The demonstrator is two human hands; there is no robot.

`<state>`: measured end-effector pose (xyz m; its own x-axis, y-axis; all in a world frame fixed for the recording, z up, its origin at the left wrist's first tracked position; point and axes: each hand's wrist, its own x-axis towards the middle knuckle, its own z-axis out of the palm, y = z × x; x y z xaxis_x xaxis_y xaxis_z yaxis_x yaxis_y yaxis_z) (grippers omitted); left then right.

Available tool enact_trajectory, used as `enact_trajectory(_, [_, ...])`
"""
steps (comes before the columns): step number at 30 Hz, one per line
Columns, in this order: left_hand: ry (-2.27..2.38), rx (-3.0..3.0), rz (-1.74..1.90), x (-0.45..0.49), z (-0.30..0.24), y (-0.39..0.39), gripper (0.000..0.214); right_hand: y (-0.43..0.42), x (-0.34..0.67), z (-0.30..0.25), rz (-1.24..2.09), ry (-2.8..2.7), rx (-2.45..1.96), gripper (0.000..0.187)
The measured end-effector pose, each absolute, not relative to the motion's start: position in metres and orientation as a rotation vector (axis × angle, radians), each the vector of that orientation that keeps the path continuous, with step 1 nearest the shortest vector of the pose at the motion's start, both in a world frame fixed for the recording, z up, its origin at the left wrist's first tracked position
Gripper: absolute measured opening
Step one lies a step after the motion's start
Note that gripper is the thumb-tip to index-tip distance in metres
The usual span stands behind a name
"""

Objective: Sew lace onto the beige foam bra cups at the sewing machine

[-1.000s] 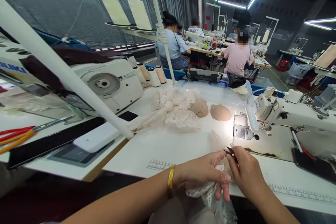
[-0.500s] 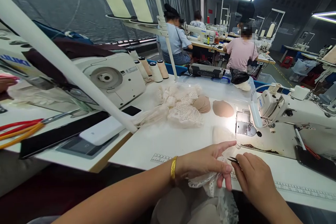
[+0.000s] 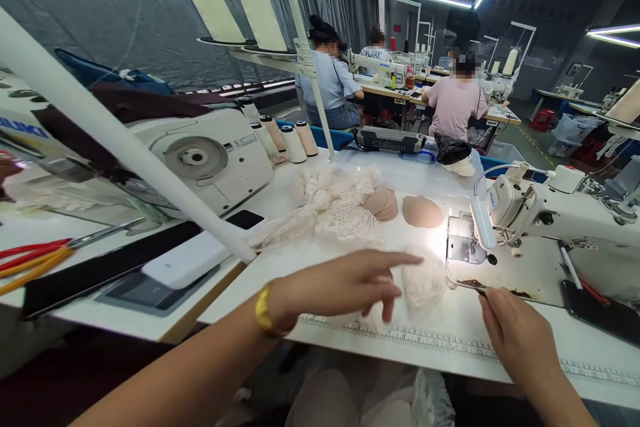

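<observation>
Facing a white table (image 3: 280,280) in a sewing room (image 3: 540,47), you spread your left hand (image 3: 343,280), right hand (image 3: 525,337) pinching a thin tool (image 3: 479,291) near the sewing machine (image 3: 575,205).

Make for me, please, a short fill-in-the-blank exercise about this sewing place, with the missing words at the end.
1. The left hand, with a ____-coloured bracelet on its wrist, is close to some sheer pale fabric.
2. The thin tool is held in the ____.
3. In the picture, the stack of tan ovals lies to the ____ of the single oval.
4. On the upper-left thread stand there are ____ large pale cones.

Missing words: gold; right hand; left; two.
</observation>
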<state>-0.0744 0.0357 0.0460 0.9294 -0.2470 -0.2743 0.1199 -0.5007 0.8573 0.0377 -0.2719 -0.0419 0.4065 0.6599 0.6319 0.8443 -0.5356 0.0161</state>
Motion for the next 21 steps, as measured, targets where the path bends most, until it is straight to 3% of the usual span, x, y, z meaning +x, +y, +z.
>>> enact_trajectory(3, [0.161,2.609,0.384,-0.078,0.064,0.060,0.060,-0.307,0.067,-0.055,-0.933,-1.212,-2.584,0.031])
enact_trajectory(5, [0.143,2.710,0.598,-0.072,0.056,0.061,0.052,-0.318,0.080,-0.058,-0.994,-1.199,-2.656,0.037])
enact_trajectory(8, [0.045,2.679,0.435,-0.047,0.022,0.048,0.039,-0.310,0.082,-0.057,-0.891,-1.219,-2.546,0.038])
enact_trajectory(12, [0.027,2.567,0.273,-0.014,-0.013,0.032,0.016,-0.269,0.066,-0.050,-0.525,-1.295,-2.213,0.025])
enact_trajectory(18, [-0.257,2.381,0.355,-0.021,0.002,0.011,0.020,-0.208,0.049,-0.027,-0.226,-1.222,-1.986,0.039])
enact_trajectory(21, [-0.281,2.217,0.358,-0.031,0.012,-0.001,0.023,-0.191,0.044,-0.017,0.073,-1.086,-1.921,0.028])
